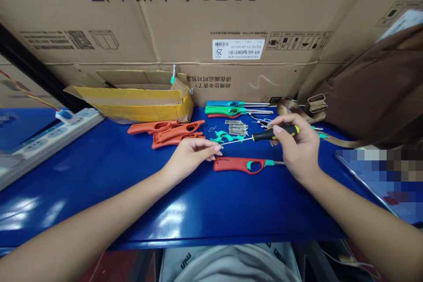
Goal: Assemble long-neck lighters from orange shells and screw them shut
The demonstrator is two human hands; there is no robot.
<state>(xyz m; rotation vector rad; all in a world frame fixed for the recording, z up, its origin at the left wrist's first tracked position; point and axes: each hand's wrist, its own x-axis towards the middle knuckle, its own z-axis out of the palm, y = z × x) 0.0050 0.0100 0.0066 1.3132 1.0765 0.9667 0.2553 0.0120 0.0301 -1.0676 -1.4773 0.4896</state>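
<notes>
My right hand [297, 145] is closed round the black and yellow handle of a screwdriver [274, 133], whose thin shaft points left. My left hand [194, 152] has its fingertips pinched together at the shaft's tip, possibly on a tiny part I cannot make out. Just below both hands a red stick lighter [241, 164] with a teal trigger lies flat on the blue table [132, 185].
Orange lighter shells [168, 132] lie to the left, teal parts [224, 137] and clear pieces [236, 127] behind, and green and blue lighters [231, 108] farther back. A taped cardboard box [139, 101], a power strip [49, 134], a brown bag [373, 92] and big cartons ring the table.
</notes>
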